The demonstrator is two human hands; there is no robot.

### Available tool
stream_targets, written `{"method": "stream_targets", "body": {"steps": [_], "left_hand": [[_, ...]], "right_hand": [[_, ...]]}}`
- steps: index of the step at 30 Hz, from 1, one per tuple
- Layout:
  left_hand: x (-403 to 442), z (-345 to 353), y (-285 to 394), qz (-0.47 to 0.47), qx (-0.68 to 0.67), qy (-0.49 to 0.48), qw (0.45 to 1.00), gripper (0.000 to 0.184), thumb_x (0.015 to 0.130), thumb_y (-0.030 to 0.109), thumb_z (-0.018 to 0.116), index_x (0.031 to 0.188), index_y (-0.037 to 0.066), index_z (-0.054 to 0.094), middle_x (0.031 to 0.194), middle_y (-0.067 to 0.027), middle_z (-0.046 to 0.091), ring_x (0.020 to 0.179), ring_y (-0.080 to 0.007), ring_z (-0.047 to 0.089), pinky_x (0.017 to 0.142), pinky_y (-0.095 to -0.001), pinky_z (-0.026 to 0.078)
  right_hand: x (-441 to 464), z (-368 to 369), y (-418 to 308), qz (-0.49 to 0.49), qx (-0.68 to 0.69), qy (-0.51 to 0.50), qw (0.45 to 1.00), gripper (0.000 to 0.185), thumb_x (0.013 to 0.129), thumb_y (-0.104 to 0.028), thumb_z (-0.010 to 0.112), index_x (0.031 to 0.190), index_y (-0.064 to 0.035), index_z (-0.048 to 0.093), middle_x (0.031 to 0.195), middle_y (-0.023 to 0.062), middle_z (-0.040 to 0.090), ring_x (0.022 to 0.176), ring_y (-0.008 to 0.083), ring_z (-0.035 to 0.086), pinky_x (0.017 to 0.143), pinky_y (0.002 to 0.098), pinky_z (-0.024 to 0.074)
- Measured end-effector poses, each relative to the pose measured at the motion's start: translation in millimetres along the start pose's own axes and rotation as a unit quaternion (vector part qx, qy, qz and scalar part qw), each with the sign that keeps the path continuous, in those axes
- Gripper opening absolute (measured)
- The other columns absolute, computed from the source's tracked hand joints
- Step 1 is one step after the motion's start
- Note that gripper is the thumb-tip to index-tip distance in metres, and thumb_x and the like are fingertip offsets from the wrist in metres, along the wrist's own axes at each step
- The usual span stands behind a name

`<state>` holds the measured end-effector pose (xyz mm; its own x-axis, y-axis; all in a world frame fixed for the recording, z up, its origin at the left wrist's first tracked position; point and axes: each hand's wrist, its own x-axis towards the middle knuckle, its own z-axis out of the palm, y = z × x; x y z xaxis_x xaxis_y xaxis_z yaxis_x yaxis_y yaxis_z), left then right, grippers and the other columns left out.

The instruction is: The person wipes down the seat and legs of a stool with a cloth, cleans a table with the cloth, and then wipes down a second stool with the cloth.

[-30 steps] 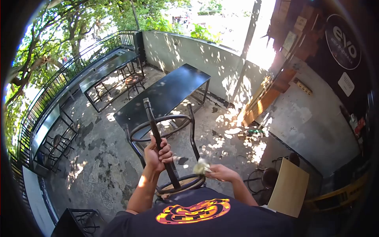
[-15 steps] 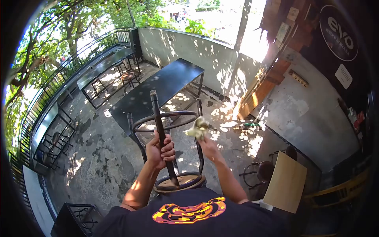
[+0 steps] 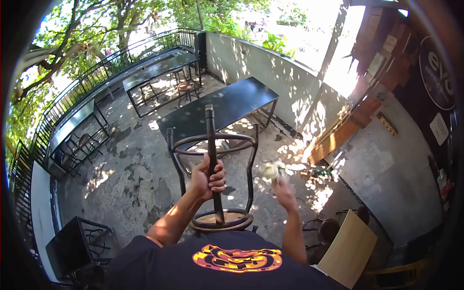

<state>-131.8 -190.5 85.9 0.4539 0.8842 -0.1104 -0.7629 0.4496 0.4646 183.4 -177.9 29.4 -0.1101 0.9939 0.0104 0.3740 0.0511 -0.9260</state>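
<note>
An upside-down stool with dark metal legs and a ring stands against my body, its round seat at the bottom near my shirt. My left hand is wrapped round the stool's nearest leg, below the ring. Off to the right of the stool, my right hand holds a pale, crumpled cloth, apart from the legs. Motion blurs that hand and the cloth, and the fingers are partly hidden.
Beyond the stool is a long black table. More tables and stools line the railing at left. A wooden tabletop and brown stools are at lower right; a black table is at lower left.
My right hand with the cloth first rose to the stool's right leg, then moved out to the right, away from it. My left hand keeps its hold. The view has turned slightly left.
</note>
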Motion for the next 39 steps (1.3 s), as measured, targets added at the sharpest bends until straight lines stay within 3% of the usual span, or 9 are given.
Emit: {"method": "stream_targets", "body": {"steps": [8,11,18,23,26,28,32,34,39], "left_hand": [[-1.1,6.0,-12.4,-0.044,-0.013,-0.051,0.998,0.06,0.101,0.07,0.039,0.082,0.013,0.043,0.056,0.0056,0.028,0.042,-0.0058,0.024,0.039,-0.0234,0.022],[-7.1,-1.6,-9.9,-0.024,-0.019,-0.009,1.0,0.059,0.101,0.07,0.04,0.082,0.014,0.043,0.057,0.0059,0.028,0.042,-0.0059,0.024,0.039,-0.0231,0.022],[-7.1,-10.9,-9.1,0.007,-0.028,0.033,0.999,0.059,0.1,0.07,0.043,0.082,0.014,0.043,0.057,0.0057,0.029,0.043,-0.0065,0.023,0.039,-0.0234,0.022],[1.8,2.8,-13.6,-0.014,-0.011,-0.02,1.0,0.059,0.101,0.069,0.041,0.082,0.013,0.043,0.057,0.0056,0.03,0.043,-0.0065,0.024,0.039,-0.0241,0.023],[10.0,17.2,-20.7,-0.045,0.004,-0.061,0.997,0.059,0.102,0.068,0.04,0.082,0.013,0.043,0.057,0.0055,0.03,0.043,-0.0065,0.025,0.04,-0.024,0.023],[13.8,21.3,-23.1,-0.062,0.0,-0.066,0.996,0.058,0.102,0.067,0.04,0.082,0.013,0.043,0.057,0.0055,0.03,0.043,-0.0065,0.025,0.04,-0.0237,0.023],[12.6,20.6,-21.6,-0.057,0.003,-0.081,0.995,0.059,0.102,0.068,0.04,0.082,0.013,0.043,0.058,0.0052,0.03,0.044,-0.0062,0.026,0.041,-0.0235,0.024],[8.4,15.3,-20.2,-0.04,0.01,-0.06,0.997,0.059,0.102,0.068,0.04,0.082,0.013,0.043,0.058,0.0052,0.03,0.044,-0.0061,0.026,0.041,-0.0235,0.024],[-9.7,5.7,-8.3,0.021,-0.022,0.007,1.0,0.055,0.104,0.066,0.039,0.083,0.015,0.042,0.057,0.0056,0.031,0.041,-0.0056,0.027,0.038,-0.0229,0.024]], "right_hand": [[17.7,63.3,18.0,-0.065,0.033,0.061,0.995,0.04,0.107,-0.035,0.055,0.116,0.0023,0.065,0.089,0.0102,0.064,0.084,0.0177,0.055,0.079,0.0348,0.0459],[-22.6,55.3,52.3,-0.004,-0.061,-0.068,0.996,0.036,0.103,-0.032,0.061,0.115,0.0011,0.07,0.089,0.0109,0.069,0.087,0.0131,0.057,0.078,0.0325,0.0475],[-63.1,26.8,105.7,0.098,0.118,-0.213,0.965,0.027,0.101,-0.022,0.063,0.115,-0.0012,0.073,0.098,0.0053,0.072,0.091,0.0126,0.06,0.082,0.0307,0.0482],[-0.2,12.8,70.2,0.036,0.179,0.012,0.983,0.037,0.108,-0.03,0.054,0.124,0.0001,0.067,0.097,0.0018,0.068,0.09,0.014,0.059,0.081,0.0313,0.0491],[58.5,20.0,102.5,-0.133,0.125,0.095,0.978,0.04,0.109,-0.036,0.052,0.129,-0.0024,0.064,0.095,-0.0013,0.064,0.086,0.0097,0.055,0.076,0.0277,0.0457],[71.7,30.1,70.0,-0.052,0.289,0.072,0.953,0.041,0.11,-0.036,0.051,0.13,-0.0035,0.064,0.094,-0.0029,0.063,0.083,0.008,0.052,0.073,0.0266,0.0435],[46.9,42.7,47.7,-0.041,0.269,0.107,0.956,0.038,0.109,-0.036,0.054,0.124,-0.003,0.066,0.089,-0.0058,0.056,0.079,0.0063,0.047,0.07,0.0239,0.0401],[31.6,42.9,76.5,-0.104,0.195,0.025,0.975,0.04,0.108,-0.038,0.054,0.12,-0.0013,0.066,0.089,-0.0048,0.055,0.078,0.0063,0.045,0.069,0.0234,0.0384],[-40.1,54.2,122.1,0.049,0.323,-0.156,0.932,0.032,0.104,-0.03,0.061,0.116,-0.0007,0.068,0.092,-0.0035,0.059,0.083,0.0079,0.05,0.076,0.0256,0.0403]]}}
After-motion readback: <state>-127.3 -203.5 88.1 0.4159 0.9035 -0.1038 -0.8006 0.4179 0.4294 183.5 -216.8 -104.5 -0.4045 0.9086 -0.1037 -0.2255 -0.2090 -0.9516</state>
